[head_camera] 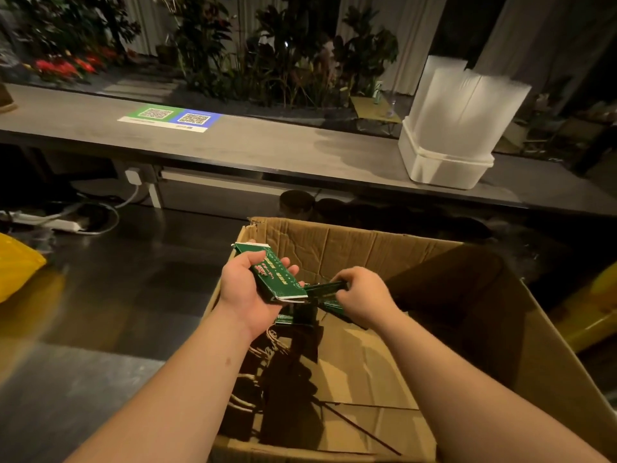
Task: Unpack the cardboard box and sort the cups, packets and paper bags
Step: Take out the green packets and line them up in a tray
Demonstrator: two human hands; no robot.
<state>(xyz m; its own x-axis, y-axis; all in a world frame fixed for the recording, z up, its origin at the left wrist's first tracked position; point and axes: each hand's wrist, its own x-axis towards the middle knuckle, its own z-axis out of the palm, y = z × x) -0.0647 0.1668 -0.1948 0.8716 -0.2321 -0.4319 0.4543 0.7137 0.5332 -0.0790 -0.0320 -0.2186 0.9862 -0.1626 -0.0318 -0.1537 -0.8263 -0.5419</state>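
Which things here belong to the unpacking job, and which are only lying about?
Job: cardboard box, first packet in left hand, second packet in right hand, paper bags inside, white stacks, likely cups.
Lying about: code sheet, power strip, yellow bag, plants.

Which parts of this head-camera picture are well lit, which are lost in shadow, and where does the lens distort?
Head view: green packet in the left hand brightly lit; second packet in the right hand dimmer; cardboard box deeply shadowed on its right inner side. Head view again: soft glare on the floor, forearms stretched toward the bottom edge.
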